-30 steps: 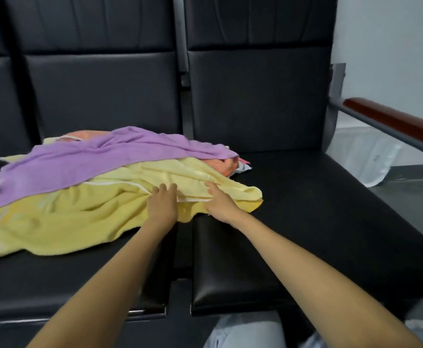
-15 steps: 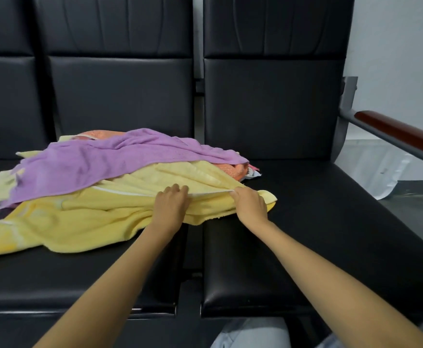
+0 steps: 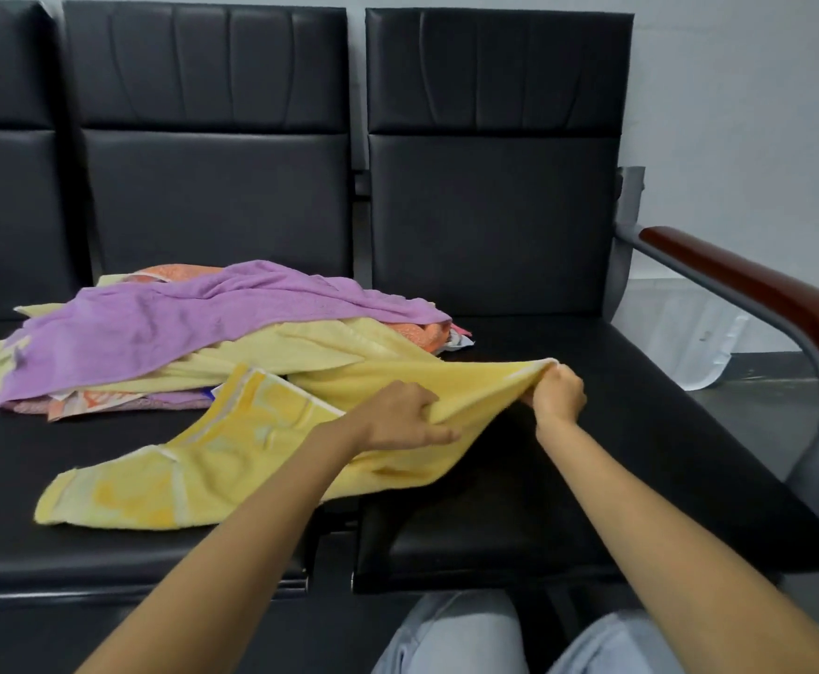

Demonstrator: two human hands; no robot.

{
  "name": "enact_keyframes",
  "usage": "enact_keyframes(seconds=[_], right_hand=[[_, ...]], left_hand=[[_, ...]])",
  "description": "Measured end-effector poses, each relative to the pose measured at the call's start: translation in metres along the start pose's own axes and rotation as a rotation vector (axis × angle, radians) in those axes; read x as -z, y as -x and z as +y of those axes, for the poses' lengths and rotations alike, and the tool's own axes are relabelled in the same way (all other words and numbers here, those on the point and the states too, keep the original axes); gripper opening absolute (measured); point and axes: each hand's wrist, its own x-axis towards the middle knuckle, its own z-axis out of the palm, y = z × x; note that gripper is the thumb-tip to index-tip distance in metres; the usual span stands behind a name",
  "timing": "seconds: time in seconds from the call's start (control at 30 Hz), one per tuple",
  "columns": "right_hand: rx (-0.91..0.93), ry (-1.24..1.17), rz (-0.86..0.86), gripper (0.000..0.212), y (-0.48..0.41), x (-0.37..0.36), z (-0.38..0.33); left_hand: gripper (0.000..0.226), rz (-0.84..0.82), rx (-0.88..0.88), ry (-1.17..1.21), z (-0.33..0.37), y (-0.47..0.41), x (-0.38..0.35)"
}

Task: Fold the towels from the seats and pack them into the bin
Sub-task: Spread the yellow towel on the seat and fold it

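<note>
A bright yellow towel point(image 3: 232, 459) lies partly lifted off the black seats, spread from the middle seat toward the right one. My left hand point(image 3: 400, 413) grips its upper edge near the middle. My right hand point(image 3: 559, 392) pinches the same edge at its right corner, raised a little above the seat. Behind it sits the towel pile: a purple towel point(image 3: 193, 323) on top, a pale yellow towel point(image 3: 310, 345) under it, and orange patterned cloth point(image 3: 422, 333) showing at the right end. No bin is in view.
Black padded seats point(image 3: 568, 479) stand in a row with tall backrests point(image 3: 490, 197). A metal arm with a brown wooden armrest point(image 3: 762, 294) bounds the right seat. A whitish plastic sheet point(image 3: 689, 338) lies on the floor beyond it. My knees in light jeans point(image 3: 451, 639) are at the bottom.
Both hands have taken hold of the bright yellow towel's edge and pulled it out from under the pile toward me and rightward; it now lies apart from the pile.
</note>
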Motion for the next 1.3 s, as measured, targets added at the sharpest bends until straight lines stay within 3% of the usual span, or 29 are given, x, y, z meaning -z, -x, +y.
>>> enact_keyframes(seconds=[0.1, 0.23, 0.33, 0.43, 0.53, 0.7, 0.83, 0.9, 1.0, 1.13, 1.23, 1.3], right_hand=[[-0.059, -0.016, 0.135, 0.040, -0.014, 0.037, 0.002], [-0.110, -0.015, 0.272, 0.041, -0.023, 0.072, 0.003], [-0.107, 0.002, 0.368, 0.039, -0.025, 0.088, 0.000], [-0.024, -0.019, 0.397, 0.039, -0.026, 0.099, -0.006], [0.134, 0.010, 0.391, 0.038, -0.028, 0.108, -0.014], [0.348, -0.050, 0.479, 0.039, -0.034, 0.120, -0.047], [0.300, -0.052, 0.213, 0.037, -0.024, 0.107, -0.050], [0.188, 0.027, 0.121, 0.034, -0.023, 0.105, -0.036], [-0.023, 0.106, -0.009, 0.042, -0.025, 0.111, -0.017], [-0.352, 0.114, -0.347, 0.046, -0.029, 0.133, -0.009], [-0.335, 0.513, -0.517, 0.034, -0.034, 0.151, -0.009], [-0.304, 0.774, -0.592, 0.036, -0.036, 0.159, -0.009]], left_hand=[[0.047, -0.133, 0.161, -0.011, -0.013, -0.001, 0.000], [0.037, -0.147, 0.360, -0.443, -0.035, -0.002, 0.009], [0.030, 0.074, 0.515, -0.614, -0.035, -0.008, 0.016], [0.023, 0.295, 0.452, -0.695, -0.021, -0.020, 0.019], [0.028, 0.402, 0.366, -0.496, 0.006, -0.036, 0.024], [0.032, 0.387, 0.210, 0.203, 0.057, -0.063, 0.034], [0.036, -0.177, 0.192, 0.790, 0.067, -0.067, 0.021], [0.029, -0.281, 0.172, 0.687, 0.055, -0.062, 0.008], [0.030, -0.223, 0.113, 0.355, 0.033, -0.053, -0.013], [0.047, -0.147, 0.165, 0.364, 0.027, -0.048, -0.028], [0.035, -0.059, 0.081, 0.257, 0.034, -0.054, -0.034], [0.024, 0.039, 0.025, 0.317, 0.042, -0.054, -0.035]])
